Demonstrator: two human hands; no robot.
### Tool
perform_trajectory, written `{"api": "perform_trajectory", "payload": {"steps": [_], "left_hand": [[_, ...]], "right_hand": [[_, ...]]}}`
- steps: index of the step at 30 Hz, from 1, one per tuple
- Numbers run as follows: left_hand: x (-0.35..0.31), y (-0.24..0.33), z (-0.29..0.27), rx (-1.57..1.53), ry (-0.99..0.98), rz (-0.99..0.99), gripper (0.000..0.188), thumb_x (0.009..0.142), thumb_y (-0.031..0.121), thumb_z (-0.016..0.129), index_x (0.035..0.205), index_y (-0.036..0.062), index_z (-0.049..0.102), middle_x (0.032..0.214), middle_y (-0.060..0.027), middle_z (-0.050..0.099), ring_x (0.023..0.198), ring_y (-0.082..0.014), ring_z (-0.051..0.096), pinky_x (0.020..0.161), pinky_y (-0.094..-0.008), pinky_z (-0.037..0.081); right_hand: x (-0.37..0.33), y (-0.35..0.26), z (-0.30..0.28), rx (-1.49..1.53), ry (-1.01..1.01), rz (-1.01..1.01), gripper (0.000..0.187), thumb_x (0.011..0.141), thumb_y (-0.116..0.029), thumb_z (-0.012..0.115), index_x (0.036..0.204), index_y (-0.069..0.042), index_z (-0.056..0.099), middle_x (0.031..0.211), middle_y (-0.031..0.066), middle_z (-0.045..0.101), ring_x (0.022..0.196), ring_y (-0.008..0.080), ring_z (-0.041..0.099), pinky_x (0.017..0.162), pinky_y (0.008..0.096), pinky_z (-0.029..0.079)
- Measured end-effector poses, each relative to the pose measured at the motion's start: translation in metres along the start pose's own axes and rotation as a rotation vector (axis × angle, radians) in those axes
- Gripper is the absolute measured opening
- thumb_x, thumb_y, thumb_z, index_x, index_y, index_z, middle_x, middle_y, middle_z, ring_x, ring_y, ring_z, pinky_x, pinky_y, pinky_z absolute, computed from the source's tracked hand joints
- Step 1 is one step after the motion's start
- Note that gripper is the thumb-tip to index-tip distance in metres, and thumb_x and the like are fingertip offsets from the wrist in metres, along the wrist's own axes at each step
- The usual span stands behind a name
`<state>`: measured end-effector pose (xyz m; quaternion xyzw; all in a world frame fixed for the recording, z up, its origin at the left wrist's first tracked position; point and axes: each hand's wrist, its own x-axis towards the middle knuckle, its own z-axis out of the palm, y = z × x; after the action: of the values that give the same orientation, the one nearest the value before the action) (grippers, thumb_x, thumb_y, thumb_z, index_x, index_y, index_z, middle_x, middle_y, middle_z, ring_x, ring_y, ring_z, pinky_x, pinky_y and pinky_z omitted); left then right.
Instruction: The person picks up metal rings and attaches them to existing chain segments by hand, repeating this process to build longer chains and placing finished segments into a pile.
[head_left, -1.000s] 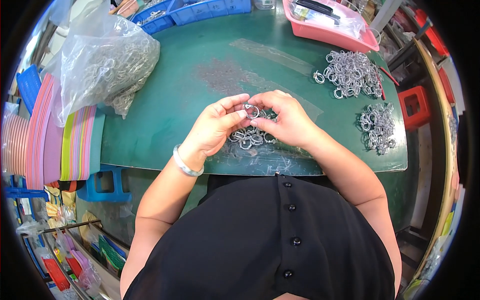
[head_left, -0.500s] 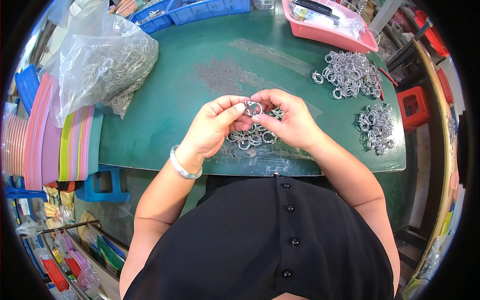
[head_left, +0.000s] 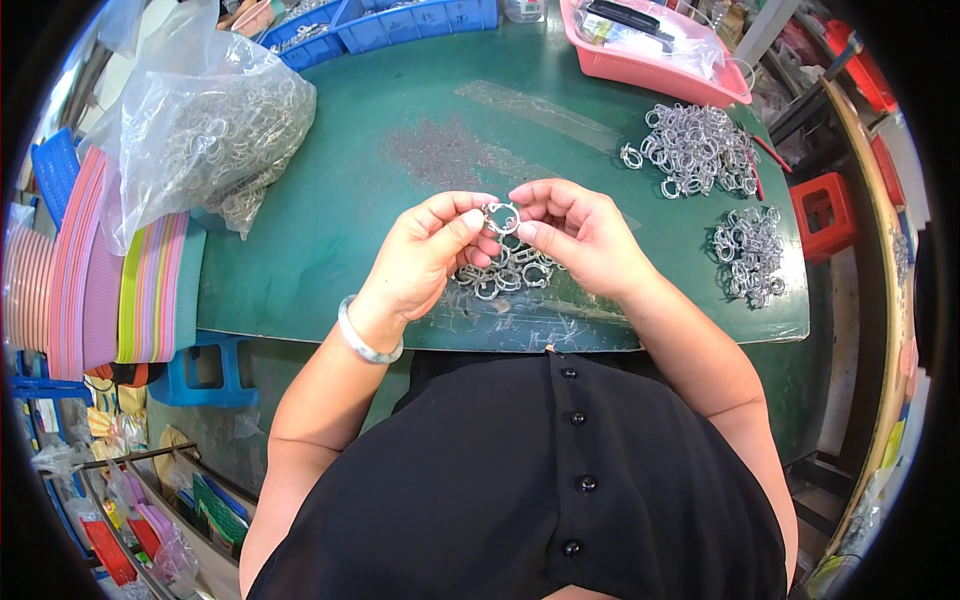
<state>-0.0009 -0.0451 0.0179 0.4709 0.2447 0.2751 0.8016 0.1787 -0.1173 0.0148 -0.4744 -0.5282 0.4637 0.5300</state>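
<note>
Fingertips [head_left: 470,222] of both hands pinched on one small metal ring clamp [head_left: 501,216], held up between them above the green table [head_left: 330,230]. Left hand [head_left: 425,260] gripping the clamp's left side with thumb and forefinger, narrow; right hand [head_left: 583,235] closed on its right side the same way, other fingers curled in. Wrist bangle [head_left: 366,338] worn on the left arm.

Head view only, so judged from this alone. Directly below the hands, a small heap of clamps [head_left: 505,275] lying loose near the table's front edge. Farther right, a larger pile [head_left: 697,148] and a second pile [head_left: 750,255], well apart from the hands. At upper left, a clear plastic bag of clamps [head_left: 205,130]; beyond it blue bins [head_left: 400,18] and a pink tray [head_left: 650,60].

Likely risks: a slip of so light a pinch, dropping the clamp into the heap below, where hard to tell from the rest. Possibly a nicked fingertip on a band edge, though edges too small to judge. A forearm brushing the heap could push clamps over the near table edge. Exact seating of the clamp between the fingers not clear at this size.
</note>
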Motion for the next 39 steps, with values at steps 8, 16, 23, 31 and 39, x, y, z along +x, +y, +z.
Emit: {"api": "perform_trajectory", "payload": {"steps": [8, 16, 23, 31, 39], "left_hand": [[-0.003, 0.001, 0.005, 0.028, -0.007, 0.059, 0.025, 0.086, 0.007, 0.052, 0.11, -0.0007, 0.052, 0.092, -0.0071, 0.059, 0.078, -0.0123, 0.058, 0.068, -0.0228, 0.047], [-0.006, -0.008, 0.003, 0.074, -0.012, 0.16, 0.03, 0.083, 0.002, 0.055, 0.112, -0.0004, 0.05, 0.098, -0.0087, 0.057, 0.089, -0.0144, 0.056, 0.08, -0.0266, 0.045], [-0.006, -0.011, 0.006, 0.095, -0.043, 0.29, 0.048, 0.077, -0.008, 0.056, 0.122, 0.0004, 0.041, 0.111, -0.011, 0.05, 0.102, -0.0169, 0.05, 0.089, -0.0287, 0.041], [-0.006, -0.014, 0.002, 0.029, -0.042, 0.267, 0.051, 0.077, -0.008, 0.055, 0.125, 0.0013, 0.038, 0.112, -0.0123, 0.049, 0.102, -0.0169, 0.051, 0.089, -0.0282, 0.042], [-0.005, -0.013, -0.006, -0.283, -0.054, 0.064, 0.048, 0.081, 0.004, 0.057, 0.125, 0.0015, 0.037, 0.112, -0.01, 0.052, 0.101, -0.017, 0.053, 0.09, -0.0295, 0.044]], "right_hand": [[-0.001, -0.003, 0.0, 0.214, -0.044, 0.136, 0.021, 0.083, -0.011, 0.058, 0.099, 0.002, 0.056, 0.085, 0.0026, 0.059, 0.079, 0.0066, 0.054, 0.072, 0.0218, 0.045], [-0.004, 0.001, 0.002, -0.111, -0.007, -0.022, 0.019, 0.079, -0.006, 0.061, 0.097, -0.001, 0.057, 0.083, 0.001, 0.059, 0.074, 0.0073, 0.052, 0.069, 0.0227, 0.044], [-0.004, 0.008, 0.007, -0.013, 0.092, -0.211, 0.027, 0.075, 0.002, 0.061, 0.101, 0.0, 0.053, 0.088, 0.0042, 0.058, 0.08, 0.0104, 0.054, 0.075, 0.0252, 0.045], [-0.004, 0.009, 0.009, -0.041, 0.101, -0.251, 0.031, 0.075, 0.003, 0.061, 0.104, 0.0, 0.051, 0.09, 0.0055, 0.058, 0.083, 0.0112, 0.055, 0.077, 0.0257, 0.045], [-0.003, 0.006, 0.012, -0.121, 0.089, -0.266, 0.03, 0.074, 0.003, 0.06, 0.103, -0.001, 0.052, 0.088, 0.005, 0.059, 0.081, 0.0117, 0.056, 0.075, 0.0259, 0.046]]}}
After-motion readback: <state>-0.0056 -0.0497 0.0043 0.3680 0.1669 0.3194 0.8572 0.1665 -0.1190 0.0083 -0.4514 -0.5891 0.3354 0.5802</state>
